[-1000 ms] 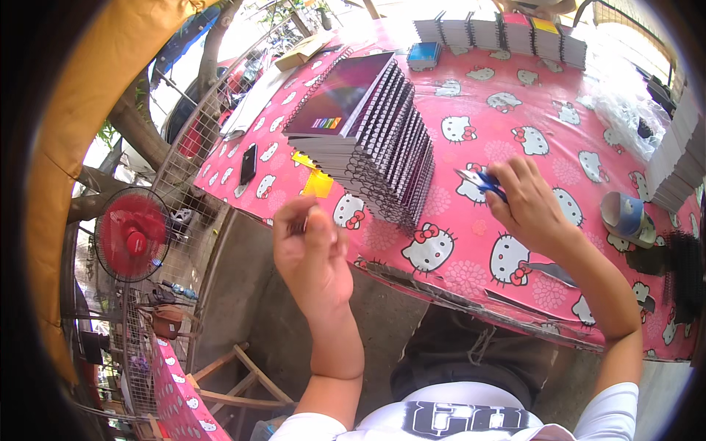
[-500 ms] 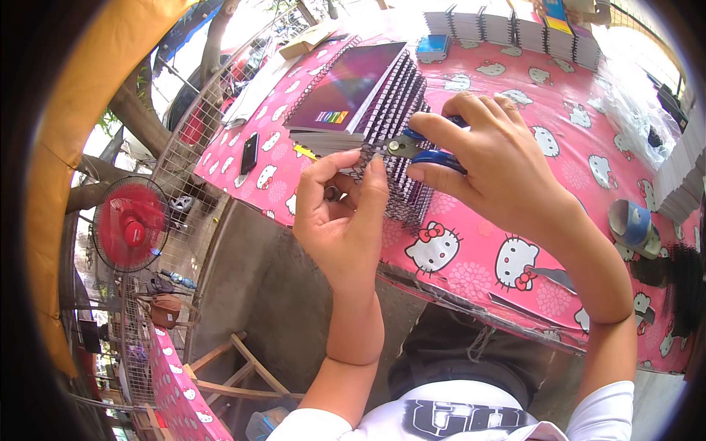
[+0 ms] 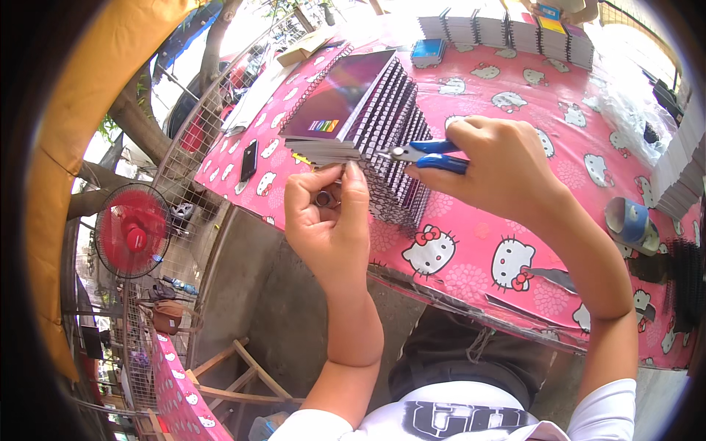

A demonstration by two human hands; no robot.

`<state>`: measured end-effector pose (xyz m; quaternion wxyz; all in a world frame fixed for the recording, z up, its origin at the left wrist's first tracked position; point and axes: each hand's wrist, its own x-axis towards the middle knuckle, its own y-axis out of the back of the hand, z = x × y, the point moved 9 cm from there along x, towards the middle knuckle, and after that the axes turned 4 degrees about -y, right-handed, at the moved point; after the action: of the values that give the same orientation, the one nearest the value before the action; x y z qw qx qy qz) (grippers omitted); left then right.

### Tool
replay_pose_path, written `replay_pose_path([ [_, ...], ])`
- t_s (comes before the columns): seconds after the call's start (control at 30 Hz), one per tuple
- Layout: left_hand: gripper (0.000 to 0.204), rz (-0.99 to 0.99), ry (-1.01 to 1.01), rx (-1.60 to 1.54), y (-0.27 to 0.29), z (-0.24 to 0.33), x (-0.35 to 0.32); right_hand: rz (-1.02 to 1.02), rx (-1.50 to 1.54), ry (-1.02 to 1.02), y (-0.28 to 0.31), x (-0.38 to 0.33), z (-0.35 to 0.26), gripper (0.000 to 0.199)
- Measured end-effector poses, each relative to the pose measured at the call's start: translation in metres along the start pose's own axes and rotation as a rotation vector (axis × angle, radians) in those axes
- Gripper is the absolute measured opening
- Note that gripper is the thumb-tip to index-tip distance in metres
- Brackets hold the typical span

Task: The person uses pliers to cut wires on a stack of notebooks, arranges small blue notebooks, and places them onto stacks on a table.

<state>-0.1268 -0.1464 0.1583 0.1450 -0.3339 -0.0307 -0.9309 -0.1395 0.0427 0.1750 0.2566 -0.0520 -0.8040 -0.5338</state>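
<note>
A stack of purple-covered spiral notebooks [image 3: 340,88] stands on the table, its black wire coils facing right. My right hand [image 3: 511,162] grips blue-handled pliers [image 3: 437,156], whose metal jaws point left at the coils. Just below the stack's near corner, my left hand [image 3: 329,206] has its thumb and index fingertips pinched together, the other fingers curled. What the pinch holds, if anything, is too small to make out. A dark ring-like shape shows among those curled fingers.
The pink patterned tablecloth [image 3: 471,275] has a torn front edge. A black phone [image 3: 249,160] lies left of the stack. At the back stands a row of notebooks [image 3: 489,31], with a small blue pad [image 3: 428,51] before it. A tape roll [image 3: 627,219] and clear plastic [image 3: 632,121] lie right.
My left hand has shifted slightly left and down, its fingertips closing together. The pliers and right hand have moved a little lower, the wrist turning. More of the coils shows now.
</note>
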Motion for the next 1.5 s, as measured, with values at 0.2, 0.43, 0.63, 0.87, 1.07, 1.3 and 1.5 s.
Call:
replay_pose_path([
  [0.2, 0.020, 0.002, 0.040, -0.014, -0.005, 0.002, -0.002, 0.327, -0.065, 0.192, 0.005, -0.007, -0.004, 0.056],
  [0.43, 0.023, -0.043, 0.066, -0.094, -0.014, 0.003, -0.001, 0.295, -0.041, 0.168, 0.009, -0.006, -0.009, 0.057],
  [0.63, 0.019, -0.003, 0.051, -0.011, -0.007, -0.001, -0.004, 0.360, -0.117, 0.181, 0.014, -0.009, -0.011, 0.058],
  [0.87, 0.020, -0.005, 0.039, -0.048, -0.006, -0.003, -0.001, 0.129, -0.018, 0.049, -0.007, 0.001, 0.002, 0.055],
  [1.07, 0.024, -0.033, 0.163, -0.143, -0.005, -0.006, -0.004, 0.410, -0.031, 0.188, 0.009, -0.015, -0.004, 0.053],
  [1.3, 0.025, -0.059, 0.023, -0.045, -0.003, -0.014, 0.000, -0.143, 0.024, -0.112, -0.034, -0.003, 0.006, 0.053],
  [1.5, 0.026, -0.036, 0.152, -0.121, -0.003, -0.016, -0.004, 0.390, 0.025, 0.119, -0.001, -0.023, 0.005, 0.054],
])
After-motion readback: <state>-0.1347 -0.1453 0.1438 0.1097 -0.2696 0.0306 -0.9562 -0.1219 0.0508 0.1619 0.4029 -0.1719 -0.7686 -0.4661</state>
